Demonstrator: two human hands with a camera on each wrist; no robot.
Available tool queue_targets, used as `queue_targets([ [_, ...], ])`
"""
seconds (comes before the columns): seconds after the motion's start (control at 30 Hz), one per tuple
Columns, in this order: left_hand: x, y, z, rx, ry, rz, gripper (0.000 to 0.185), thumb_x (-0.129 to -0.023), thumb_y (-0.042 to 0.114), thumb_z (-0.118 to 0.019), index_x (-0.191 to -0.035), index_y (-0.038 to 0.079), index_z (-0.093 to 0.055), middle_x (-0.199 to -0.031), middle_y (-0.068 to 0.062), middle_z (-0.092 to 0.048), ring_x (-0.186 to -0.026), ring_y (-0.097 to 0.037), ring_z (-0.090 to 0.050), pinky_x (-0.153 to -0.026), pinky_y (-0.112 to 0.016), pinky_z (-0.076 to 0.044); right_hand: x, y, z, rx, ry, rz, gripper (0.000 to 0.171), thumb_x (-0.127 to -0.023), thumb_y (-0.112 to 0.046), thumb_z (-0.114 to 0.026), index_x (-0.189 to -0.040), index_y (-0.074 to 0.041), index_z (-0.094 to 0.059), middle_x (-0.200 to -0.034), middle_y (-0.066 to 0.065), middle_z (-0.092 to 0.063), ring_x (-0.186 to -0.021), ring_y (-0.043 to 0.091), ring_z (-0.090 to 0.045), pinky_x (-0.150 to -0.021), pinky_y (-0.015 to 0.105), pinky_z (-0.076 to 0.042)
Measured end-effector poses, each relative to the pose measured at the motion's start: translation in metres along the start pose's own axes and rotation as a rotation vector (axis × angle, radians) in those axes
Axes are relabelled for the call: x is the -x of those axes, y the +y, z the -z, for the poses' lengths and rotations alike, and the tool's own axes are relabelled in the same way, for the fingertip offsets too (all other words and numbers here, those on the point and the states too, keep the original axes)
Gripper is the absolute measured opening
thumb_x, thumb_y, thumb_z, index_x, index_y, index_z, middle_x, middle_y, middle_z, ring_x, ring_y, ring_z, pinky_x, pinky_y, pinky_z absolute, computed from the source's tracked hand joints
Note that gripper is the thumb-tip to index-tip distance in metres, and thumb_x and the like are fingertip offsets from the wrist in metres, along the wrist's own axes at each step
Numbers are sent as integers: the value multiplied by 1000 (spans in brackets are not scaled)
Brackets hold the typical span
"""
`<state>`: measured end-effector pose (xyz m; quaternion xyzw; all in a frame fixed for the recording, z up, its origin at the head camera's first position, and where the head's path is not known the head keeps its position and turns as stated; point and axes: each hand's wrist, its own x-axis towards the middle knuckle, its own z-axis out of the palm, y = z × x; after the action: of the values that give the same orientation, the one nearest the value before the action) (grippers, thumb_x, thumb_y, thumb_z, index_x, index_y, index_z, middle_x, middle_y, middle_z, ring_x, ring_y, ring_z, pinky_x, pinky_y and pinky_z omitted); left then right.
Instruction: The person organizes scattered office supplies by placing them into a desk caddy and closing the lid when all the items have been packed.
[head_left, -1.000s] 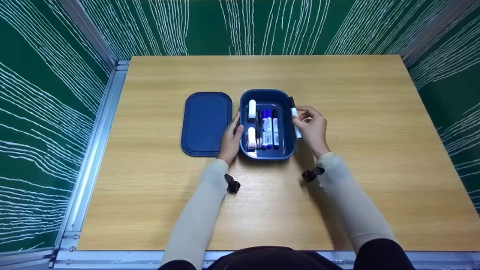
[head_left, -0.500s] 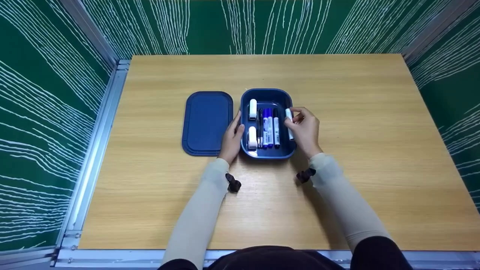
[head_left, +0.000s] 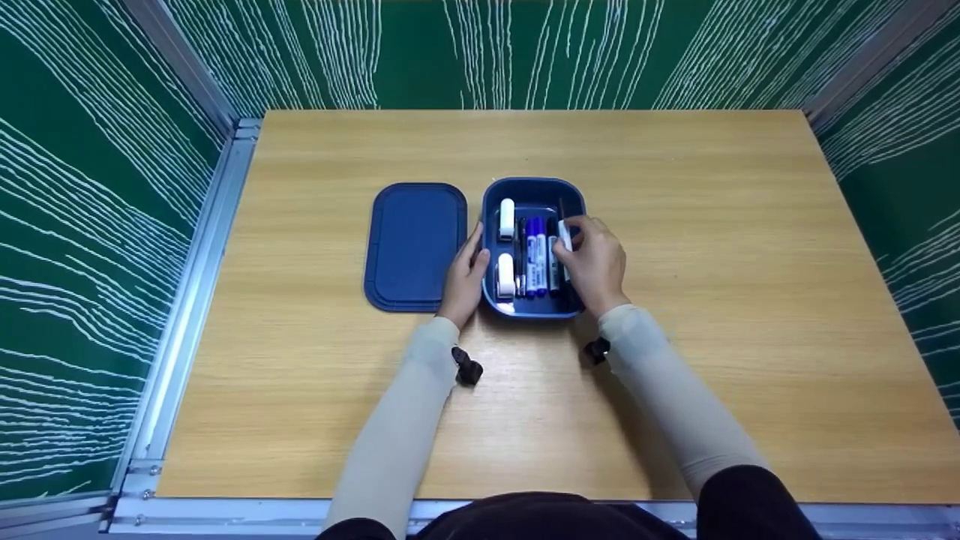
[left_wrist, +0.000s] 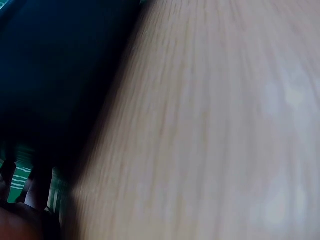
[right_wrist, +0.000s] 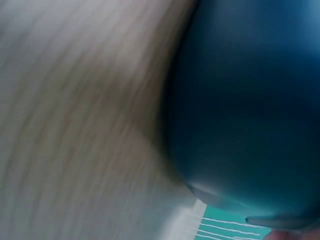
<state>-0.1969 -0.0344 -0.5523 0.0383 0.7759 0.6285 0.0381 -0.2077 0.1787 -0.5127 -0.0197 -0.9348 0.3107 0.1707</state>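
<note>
A dark blue rectangular box [head_left: 534, 309] with rounded corners lies on the table. My left hand [head_left: 460, 283] rests along its left wall, fingers straight and thumb near the rim. With fingertips and thumb, my right hand [head_left: 596, 264] pinches a white marker [head_left: 565, 234] inside the box's right part; the hand hides some of it. Just left of that marker lie a black-and-white marker [head_left: 553, 262], blue-capped markers [head_left: 535, 259] and a thin dark pen [head_left: 520, 259]. Two rounded white items [head_left: 507, 217] sit along the left side. Wrist views show mostly the box's outer wall [right_wrist: 250, 110].
A flat blue lid [head_left: 416, 247] lies left of the box, close to my left hand. The wooden table [head_left: 712, 225] extends on all sides. Green panels [head_left: 412, 56] with white wavy lines and metal rails [head_left: 187, 300] border it.
My right hand has carried the marker leftward from outside the box's right rim to inside, beside the other markers. The left hand has stayed at the box's left wall.
</note>
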Motion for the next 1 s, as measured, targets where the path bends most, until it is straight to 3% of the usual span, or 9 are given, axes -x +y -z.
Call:
queue_targets([
  [0.4,-1,0,-1,14,11,-19,51,-106,24,-44,-155,23,-32,-160,0,-31,-148,-20,-26,-121,-35,-23,0,1,-10,228,10,166,22,-81,-14,-68,-97,-1,-72,-85,16,-71,-71,33,-66,-66,47,-48],
  [0.6,0,-2,-1,8,9,-7,51,-106,24,-43,-155,24,-31,-160,1,-30,-148,-20,-25,-121,-36,-22,1,4,-12,316,-8,181,13,-80,-15,-70,-82,-2,-69,-73,14,-68,-66,35,-64,-62,49,-49],
  [0.73,1,-2,-1,3,5,-9,51,-106,24,-43,-156,24,-31,-161,1,-30,-148,-21,-25,-121,-37,-22,1,4,-13,373,-23,177,17,-79,-15,-72,-70,-4,-62,-66,14,-65,-63,37,-62,-59,50,-47],
  [1.0,-1,-2,-1,-2,3,-7,51,-106,25,-43,-156,25,-30,-161,3,-29,-149,-20,-24,-122,-37,-20,-1,-2,-14,485,-53,192,18,-79,-15,-73,-73,-1,-64,-65,16,-66,-63,37,-62,-59,49,-48],
])
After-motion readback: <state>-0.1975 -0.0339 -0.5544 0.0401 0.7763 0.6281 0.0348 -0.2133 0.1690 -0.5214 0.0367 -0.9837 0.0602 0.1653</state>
